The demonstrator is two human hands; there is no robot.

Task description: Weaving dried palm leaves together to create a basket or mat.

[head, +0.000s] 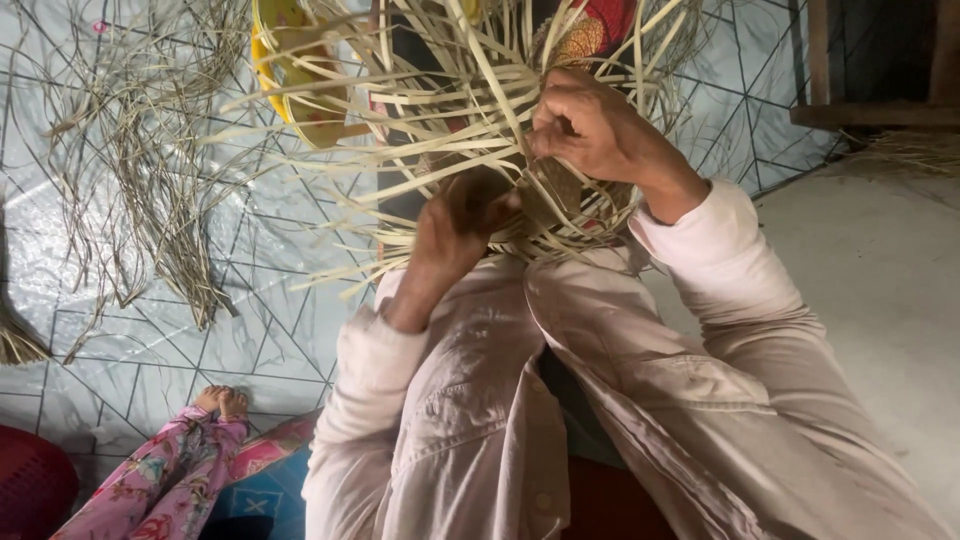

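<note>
A half-woven basket of pale flat strips (470, 120) sits in front of my chest, with loose strip ends fanning out in every direction. My left hand (462, 222) grips the woven part from below, fingers curled into the strips. My right hand (590, 128) pinches strips at the upper right of the weave. Both sleeves are pale pink.
A heap of dry loose strips (150, 150) lies on the tiled floor at the left. A yellow bowl (290, 70) shows behind the weave. Another person's feet in flowered trousers (200, 440) rest at the lower left beside a dark red basket (30, 485). Wooden furniture legs (880, 70) stand at the top right.
</note>
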